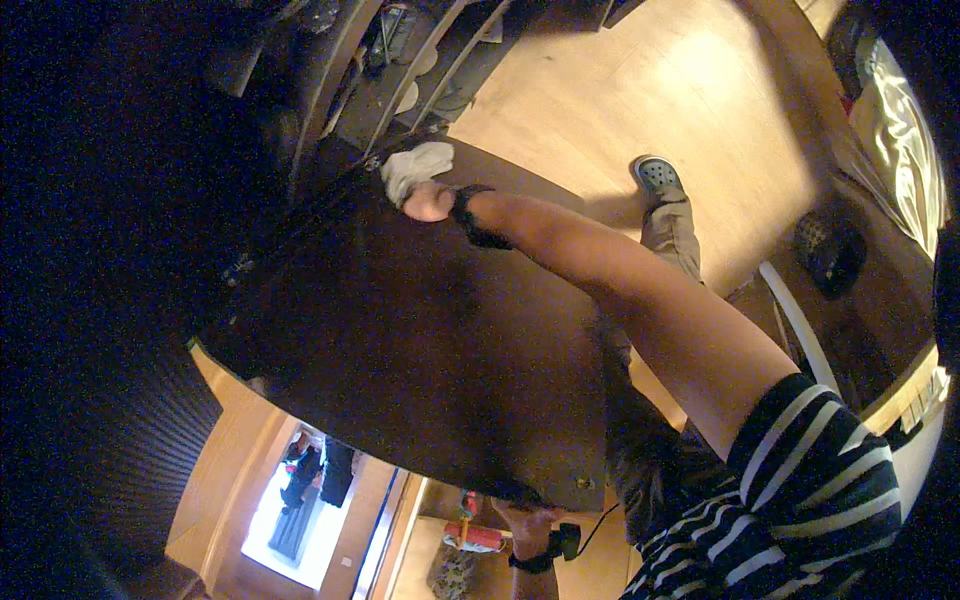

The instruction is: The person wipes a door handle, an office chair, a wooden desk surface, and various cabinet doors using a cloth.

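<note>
My right hand holds a crumpled white cloth against a dark brown cabinet door, close to its hinged side. A black band circles that wrist. At the lower edge of the picture my left hand grips the door's edge, its fingers mostly lost in shadow. Its wrist carries a black strap with a small black device and a cable. A small metal lock fitting sits near the door's corner. Metal hinges show dimly along the far left side.
Shelves with assorted items stand at the upper left. My shoe, a grey clog, rests on the light wooden floor. At right are a shiny plastic-wrapped bundle and a dark object. A bright window shows below left.
</note>
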`<state>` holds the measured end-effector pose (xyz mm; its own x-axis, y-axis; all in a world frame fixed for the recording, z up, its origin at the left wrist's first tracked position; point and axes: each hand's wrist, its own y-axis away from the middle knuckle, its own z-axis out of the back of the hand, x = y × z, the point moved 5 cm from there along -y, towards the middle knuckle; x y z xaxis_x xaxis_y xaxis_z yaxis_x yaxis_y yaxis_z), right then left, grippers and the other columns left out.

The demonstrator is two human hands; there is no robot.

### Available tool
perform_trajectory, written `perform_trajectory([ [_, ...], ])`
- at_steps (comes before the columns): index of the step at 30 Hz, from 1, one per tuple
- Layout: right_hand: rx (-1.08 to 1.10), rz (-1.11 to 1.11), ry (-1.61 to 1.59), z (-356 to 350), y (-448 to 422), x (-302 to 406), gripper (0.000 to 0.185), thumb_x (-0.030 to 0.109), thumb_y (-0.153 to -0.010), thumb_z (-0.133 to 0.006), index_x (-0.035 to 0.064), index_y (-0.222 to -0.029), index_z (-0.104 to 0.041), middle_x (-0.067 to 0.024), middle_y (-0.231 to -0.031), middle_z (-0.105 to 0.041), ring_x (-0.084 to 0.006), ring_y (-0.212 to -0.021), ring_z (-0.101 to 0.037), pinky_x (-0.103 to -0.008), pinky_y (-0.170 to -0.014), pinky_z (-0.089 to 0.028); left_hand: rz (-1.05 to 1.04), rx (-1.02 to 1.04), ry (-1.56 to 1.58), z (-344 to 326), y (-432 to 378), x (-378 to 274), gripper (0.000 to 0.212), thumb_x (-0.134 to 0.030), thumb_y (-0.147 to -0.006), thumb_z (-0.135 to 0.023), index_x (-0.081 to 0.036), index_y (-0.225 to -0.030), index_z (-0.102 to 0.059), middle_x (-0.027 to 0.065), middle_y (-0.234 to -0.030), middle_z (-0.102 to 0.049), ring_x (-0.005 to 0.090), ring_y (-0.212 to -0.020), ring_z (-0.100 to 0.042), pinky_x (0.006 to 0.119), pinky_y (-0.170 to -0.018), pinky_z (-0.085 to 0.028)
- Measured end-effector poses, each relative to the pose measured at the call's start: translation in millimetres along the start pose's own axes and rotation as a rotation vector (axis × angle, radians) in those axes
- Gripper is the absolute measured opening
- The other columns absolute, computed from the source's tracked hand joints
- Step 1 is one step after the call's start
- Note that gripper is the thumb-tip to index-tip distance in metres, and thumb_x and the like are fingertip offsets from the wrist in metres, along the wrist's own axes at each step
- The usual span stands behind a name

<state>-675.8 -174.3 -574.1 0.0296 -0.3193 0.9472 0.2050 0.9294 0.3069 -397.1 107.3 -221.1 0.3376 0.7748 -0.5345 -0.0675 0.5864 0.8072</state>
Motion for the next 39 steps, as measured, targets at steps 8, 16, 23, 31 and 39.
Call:
perform_trajectory([
  [8,0.129,0.007,-0.026,13,8,-84,0.029,0.021,-0.094,-0.047,0.0014,-0.102,-0.067,-0.0176,-0.098,-0.067,-0.0318,-0.095,-0.061,-0.0426,-0.084,-0.049,-0.096,0.063,-0.109,-7,-31,18,0.069,-0.023,-0.066,-0.089,-0.006,-0.120,-0.049,0.0020,-0.110,-0.057,0.0134,-0.090,-0.055,0.027,-0.072,-0.050],
  [16,0.186,0.182,-0.281,1,142,-26,0.025,0.021,-0.095,-0.052,0.0011,-0.101,-0.067,-0.0145,-0.094,-0.067,-0.0278,-0.091,-0.061,-0.0403,-0.082,-0.049,-0.679,0.873,0.027,-6,-85,7,0.063,-0.018,-0.065,-0.088,-0.006,-0.114,-0.050,0.0002,-0.104,-0.055,0.0112,-0.083,-0.053,0.026,-0.067,-0.048],
  [23,0.124,-0.462,-0.450,78,317,-20,0.028,0.021,-0.099,-0.048,0.0025,-0.114,-0.064,-0.0086,-0.110,-0.066,-0.0211,-0.102,-0.061,-0.0340,-0.094,-0.047,-0.373,0.087,-0.344,-59,-46,-46,0.035,-0.021,-0.068,-0.087,-0.009,-0.073,-0.055,-0.0062,-0.070,-0.050,0.0065,-0.061,-0.043,0.025,-0.053,-0.037],
  [31,-0.821,-0.589,-1.044,248,489,-84,0.034,0.020,-0.101,-0.036,0.0039,-0.122,-0.057,-0.0097,-0.118,-0.064,-0.0202,-0.106,-0.061,-0.0384,-0.093,-0.049,-0.361,0.144,-0.188,-204,-19,-71,0.032,-0.009,-0.080,-0.078,-0.009,-0.069,-0.048,-0.0095,-0.065,-0.043,0.0022,-0.060,-0.036,0.022,-0.054,-0.031],
  [39,-0.697,-0.911,-0.639,286,659,-117,0.041,0.031,-0.095,-0.058,0.0006,-0.122,-0.061,-0.0088,-0.115,-0.067,-0.0156,-0.094,-0.065,-0.0307,-0.080,-0.054,-0.320,0.315,0.311,-376,-29,-138,0.024,-0.019,-0.087,-0.075,-0.009,-0.106,-0.066,-0.0010,-0.101,-0.065,0.0098,-0.084,-0.058,0.028,-0.080,-0.050],
])
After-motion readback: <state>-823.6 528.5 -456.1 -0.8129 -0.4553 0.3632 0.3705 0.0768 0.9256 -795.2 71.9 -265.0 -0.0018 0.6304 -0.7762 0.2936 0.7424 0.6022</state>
